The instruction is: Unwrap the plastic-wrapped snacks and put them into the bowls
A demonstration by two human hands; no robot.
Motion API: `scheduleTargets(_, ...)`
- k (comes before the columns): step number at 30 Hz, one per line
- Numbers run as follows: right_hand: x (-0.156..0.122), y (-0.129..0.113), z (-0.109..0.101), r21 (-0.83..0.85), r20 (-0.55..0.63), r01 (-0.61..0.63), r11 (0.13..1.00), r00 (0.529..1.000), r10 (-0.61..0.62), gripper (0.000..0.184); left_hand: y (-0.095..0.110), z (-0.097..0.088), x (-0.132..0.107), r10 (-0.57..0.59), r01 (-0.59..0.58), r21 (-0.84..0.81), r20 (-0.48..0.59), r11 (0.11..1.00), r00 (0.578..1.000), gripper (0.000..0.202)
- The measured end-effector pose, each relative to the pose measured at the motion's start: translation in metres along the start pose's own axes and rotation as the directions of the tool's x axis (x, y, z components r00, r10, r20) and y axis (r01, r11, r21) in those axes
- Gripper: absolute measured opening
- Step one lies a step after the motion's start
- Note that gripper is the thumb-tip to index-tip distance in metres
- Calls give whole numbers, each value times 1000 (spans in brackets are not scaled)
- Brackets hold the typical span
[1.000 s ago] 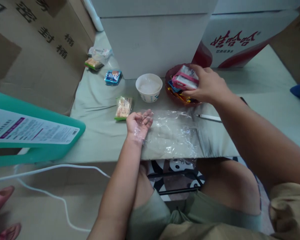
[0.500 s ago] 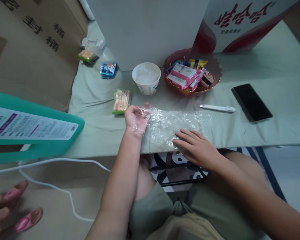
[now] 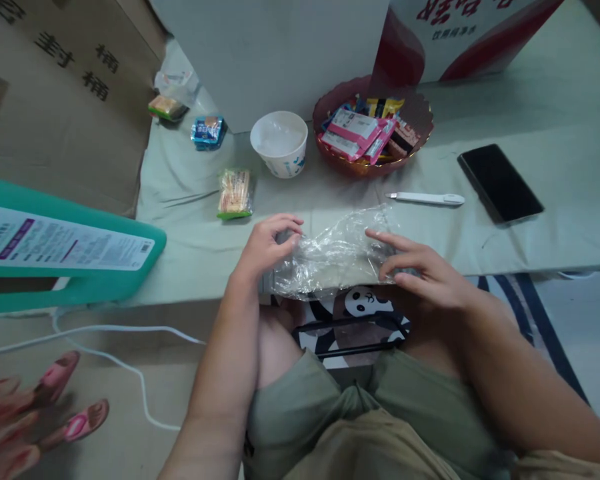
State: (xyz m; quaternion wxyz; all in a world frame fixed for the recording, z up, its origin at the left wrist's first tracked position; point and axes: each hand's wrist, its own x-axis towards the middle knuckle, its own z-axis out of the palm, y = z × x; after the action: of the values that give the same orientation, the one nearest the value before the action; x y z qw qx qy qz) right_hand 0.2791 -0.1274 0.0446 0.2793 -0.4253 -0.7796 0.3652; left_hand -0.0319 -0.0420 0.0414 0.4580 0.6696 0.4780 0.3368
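Along the near edge of the table (image 3: 555,127), covered in pale green cloth, lies a crumpled piece of clear plastic film (image 3: 333,257), its lower side hanging slightly over; glare and folds make its outline hard to follow, and whether it is a bag or a sheet cannot be told. At its left end is the left hand (image 3: 269,248), fingers curled, with a gap behind the thumb; whether any fingertips pinch the film is unclear. At the other end the right hand (image 3: 425,270) has its fingers spread apart over the plastic, its contact hard to judge.

Just beyond sit a cracker packet (image 3: 235,195), a white paper bowl (image 3: 281,160) whose pale contents are indistinct, and a white-handled tool (image 3: 427,199) with a metal tip. Behind that tool, a reddish glass bowl (image 3: 363,168) holds wrapped snacks (image 3: 353,130), the lower ones hidden. A dark-screened phone (image 3: 501,183) lies farther right. The left edge cuts off a green jug (image 3: 147,253); the top edge crops a white carton (image 3: 280,53).
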Motion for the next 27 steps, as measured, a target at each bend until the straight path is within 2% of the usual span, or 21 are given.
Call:
scheduleTargets(2,-1,3,2,-16,-152,-10,1000,988,7,24,-3,2,3,1,-6,-51,-86,999,996,7)
scheduleTargets(3,-1,4,3,-54,-263,-41,998,964,26,18,-5,3,5,-10,-4,-101,-135,995,991,6)
scheduleTargets(5,0,7,5,-149,-474,-142,978,879,56,11,-6,4,8,-63,11,-249,-200,969,978,3)
scheduleTargets(7,2,12,5,-213,-576,-216,953,816,56,25,-4,3,11,-137,34,-420,-218,907,966,7)
scheduleTargets(9,4,20,4,-242,-570,-229,943,820,53,46,-1,1,14,-218,64,-566,-208,822,954,13)
scheduleTargets(12,6,33,3,-277,-493,-214,937,868,52,72,4,-3,15,-304,111,-713,-149,692,941,16)
scheduleTargets(15,9,44,2,-306,-446,-194,932,894,39,78,5,-9,14,-313,125,-795,-85,593,946,17)
scheduleTargets(17,13,48,-1,-284,-444,-175,943,896,33,81,4,-12,12,-311,138,-828,-47,544,949,18)
scheduleTargets(19,20,51,-8,-189,-452,-139,972,891,40,86,1,-16,11,-300,157,-848,-2,506,954,17)
scheduleTargets(22,34,52,-17,65,-417,-68,996,905,89,89,-3,-21,11,-274,170,-860,37,482,961,14)
scheduleTargets(24,44,51,-17,257,-361,-56,965,921,149,92,-6,-24,12,-281,178,-849,37,497,959,12)
scheduleTargets(27,56,47,-5,495,-282,-112,862,917,281,94,-12,-24,16,-325,186,-802,-10,568,946,13)
